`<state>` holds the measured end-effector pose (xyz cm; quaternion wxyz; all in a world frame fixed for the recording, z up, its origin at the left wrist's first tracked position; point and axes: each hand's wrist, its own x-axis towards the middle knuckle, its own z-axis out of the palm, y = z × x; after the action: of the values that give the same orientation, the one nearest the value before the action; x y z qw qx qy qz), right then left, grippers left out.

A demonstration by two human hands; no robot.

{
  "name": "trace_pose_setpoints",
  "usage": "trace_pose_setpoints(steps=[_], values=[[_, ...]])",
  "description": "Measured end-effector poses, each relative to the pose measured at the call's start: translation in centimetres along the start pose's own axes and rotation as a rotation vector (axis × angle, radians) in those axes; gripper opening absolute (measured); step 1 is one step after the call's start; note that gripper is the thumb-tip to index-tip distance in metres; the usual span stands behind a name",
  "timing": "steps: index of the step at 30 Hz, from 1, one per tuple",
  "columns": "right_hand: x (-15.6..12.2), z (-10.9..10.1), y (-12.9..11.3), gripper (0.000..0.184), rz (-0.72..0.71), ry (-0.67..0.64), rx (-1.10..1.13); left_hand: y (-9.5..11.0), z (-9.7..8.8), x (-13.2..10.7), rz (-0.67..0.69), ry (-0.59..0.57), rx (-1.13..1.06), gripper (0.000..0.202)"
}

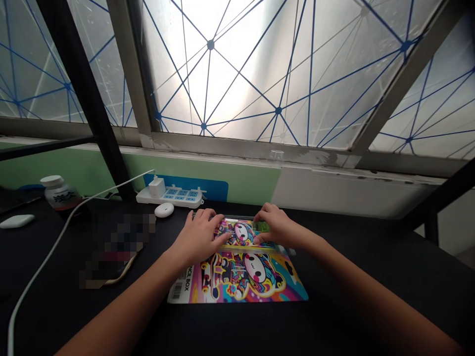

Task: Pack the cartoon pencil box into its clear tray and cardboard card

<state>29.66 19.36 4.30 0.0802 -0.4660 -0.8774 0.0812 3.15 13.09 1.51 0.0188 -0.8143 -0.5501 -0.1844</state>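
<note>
A colourful pencil box (pixel 237 233) with a cartoon figure on its lid lies at the back of a matching printed card (pixel 245 282) on the black desk. The card shows the same figure, the words "PENCIL BOX" and a barcode. Across the box's left end lies my left hand (pixel 198 236), its fingers over the far edge and its thumb at the front. My right hand (pixel 276 226) grips the right end between thumb and fingers, beside a small green part (pixel 262 227). The hands cover both ends of the box.
On the black desk (pixel 352 277), a white power strip (pixel 172 197) with a plugged-in charger stands by the wall. Left of my hands are a round white case (pixel 164 210), a blurred-out item (pixel 118 247), a white cable (pixel 48 262), a jar (pixel 61 193) and a flat white object (pixel 18 221).
</note>
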Motion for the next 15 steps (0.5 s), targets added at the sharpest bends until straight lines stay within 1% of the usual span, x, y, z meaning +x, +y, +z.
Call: trace_pose_setpoints(steps=[2, 5, 8, 10, 12, 15], values=[[-0.2, -0.1, -0.2, 0.053, -0.026, 0.041, -0.035, -0.3, -0.2, -0.1, 0.016, 0.016, 0.000, 0.055], [-0.9, -0.1, -0.8, 0.054, -0.052, 0.107, -0.066, -1.4, -0.8, -0.1, 0.035, 0.036, 0.012, 0.055], [-1.8, 0.0, -1.7, 0.048, -0.094, 0.159, -0.087, -2.8, -1.9, 0.0, 0.057, 0.011, -0.016, 0.052], [-2.3, -0.1, -2.5, 0.041, -0.129, 0.196, -0.106, -3.3, -2.8, 0.0, 0.089, 0.004, -0.040, 0.047], [-2.9, -0.5, -3.3, 0.031, -0.162, 0.237, -0.126, -3.1, -3.8, -0.1, 0.132, 0.046, -0.034, 0.043], [-4.6, -1.2, -4.5, 0.016, -0.198, 0.322, -0.136, -1.7, -5.4, -1.1, 0.205, 0.156, 0.008, 0.040]])
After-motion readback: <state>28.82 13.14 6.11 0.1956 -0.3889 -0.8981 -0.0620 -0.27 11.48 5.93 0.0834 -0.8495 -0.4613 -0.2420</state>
